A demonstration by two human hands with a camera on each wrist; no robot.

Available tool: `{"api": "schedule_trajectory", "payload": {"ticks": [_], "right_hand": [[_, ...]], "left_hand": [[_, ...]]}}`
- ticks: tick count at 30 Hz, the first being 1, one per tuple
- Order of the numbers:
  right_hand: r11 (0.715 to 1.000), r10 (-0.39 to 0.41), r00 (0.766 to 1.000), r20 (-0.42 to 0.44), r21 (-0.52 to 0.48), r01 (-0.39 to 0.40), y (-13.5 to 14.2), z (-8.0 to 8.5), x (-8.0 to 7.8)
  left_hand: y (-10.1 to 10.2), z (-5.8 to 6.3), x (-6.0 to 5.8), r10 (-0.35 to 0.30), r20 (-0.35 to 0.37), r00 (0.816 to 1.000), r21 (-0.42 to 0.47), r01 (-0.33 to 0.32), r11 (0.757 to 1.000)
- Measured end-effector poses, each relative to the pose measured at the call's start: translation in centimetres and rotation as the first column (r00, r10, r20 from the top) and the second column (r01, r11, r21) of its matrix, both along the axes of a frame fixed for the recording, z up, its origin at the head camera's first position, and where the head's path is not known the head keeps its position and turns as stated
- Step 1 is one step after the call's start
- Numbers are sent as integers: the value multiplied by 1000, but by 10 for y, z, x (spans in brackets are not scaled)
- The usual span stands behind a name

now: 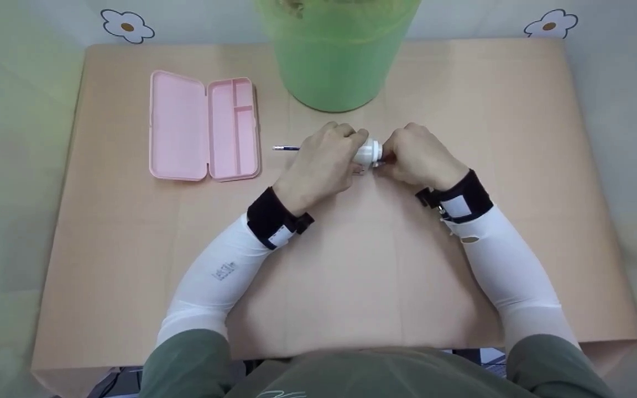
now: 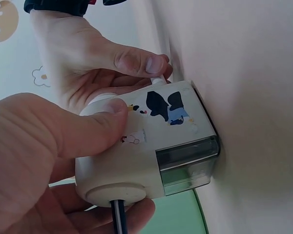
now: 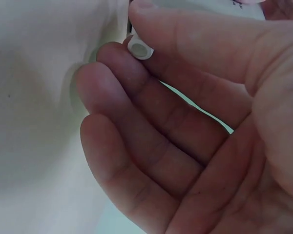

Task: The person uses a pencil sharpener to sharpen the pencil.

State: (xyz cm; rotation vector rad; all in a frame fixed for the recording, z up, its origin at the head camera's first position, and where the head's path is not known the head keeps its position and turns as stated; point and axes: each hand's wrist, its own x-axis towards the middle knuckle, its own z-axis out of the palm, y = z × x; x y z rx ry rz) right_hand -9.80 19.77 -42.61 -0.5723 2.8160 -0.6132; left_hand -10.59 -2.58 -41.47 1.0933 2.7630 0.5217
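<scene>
My left hand (image 1: 324, 163) grips a white crank pencil sharpener (image 2: 146, 151) low over the table, thumb across its sticker-covered side. A dark pencil (image 2: 119, 217) sits in the sharpener's round opening, and its back end sticks out to the left of the hand in the head view. The sharpener has a see-through shavings drawer (image 2: 188, 168). On the sharpener's other end, my right hand (image 1: 421, 157) pinches the small white crank knob (image 3: 140, 49) between thumb and forefinger. Its other fingers are curved, as the right wrist view shows. The pencil's tip is hidden inside the sharpener.
A pink pencil case (image 1: 177, 130) lies with its lid open to the left of the hands, its compartments showing. A green bin (image 1: 335, 72) with a yellowish liner stands at the table's back edge, just beyond the hands. Brown covering lies over the table (image 1: 340, 287).
</scene>
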Motion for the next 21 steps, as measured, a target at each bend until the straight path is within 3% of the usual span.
{"api": "schedule_trajectory", "payload": {"ticks": [21], "right_hand": [[996,80,997,-15,39,-80,0,3,3]], "left_hand": [[3,0,1,42,18,999,-5,-42,999]]}}
